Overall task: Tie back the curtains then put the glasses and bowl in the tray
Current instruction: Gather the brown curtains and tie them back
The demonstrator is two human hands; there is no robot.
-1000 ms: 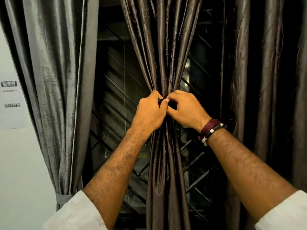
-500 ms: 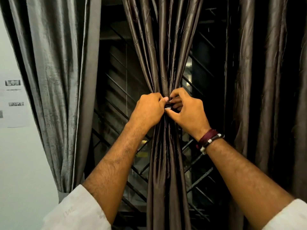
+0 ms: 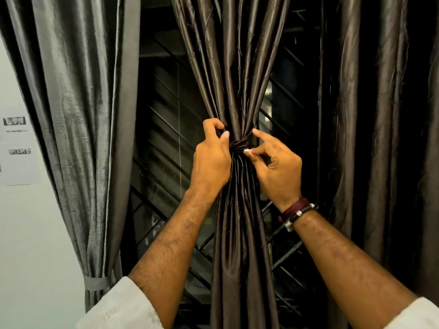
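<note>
Far left of frame: pale wall [image 3: 26, 233] carrying a sheet of paper [image 3: 17, 148] with small dark printed patches, text illegible.

Left third: grey curtain [image 3: 78, 115], long axis vertical, hanging in broad folds and narrowing toward the lower left, where a grey tie-back band [image 3: 97, 282] cinches it.

Left of centre: dark window opening with a metal grille [image 3: 166, 167] of diagonal bars behind the cloth.

Centre: brown curtain [image 3: 240, 67], glossy, faintly patterned, long axis vertical. It runs from the top edge to the bottom edge of the frame, gathered to a narrow waist at mid-height and flaring above and below. A knot [image 3: 240, 144] of the same brown fabric sits at the waist.

Left hand [image 3: 211, 157]: forearm rises from the lower centre, white sleeve [image 3: 118, 307] at the elbow. Back of hand faces the camera; fingers curl into the folds just left of the knot, thumb tip beside it. Grip clamped on the brown curtain.

Right hand [image 3: 278, 167]: forearm rises from the lower right. Fingers loosely spread, index extended toward the top of the knot, thumb tip touching its right side. Grip apart, nothing held. Maroon cord and black bracelet [image 3: 298, 212] at the wrist.

Right third: further dark curtain [image 3: 380, 138], hanging vertical, in shadow.
</note>
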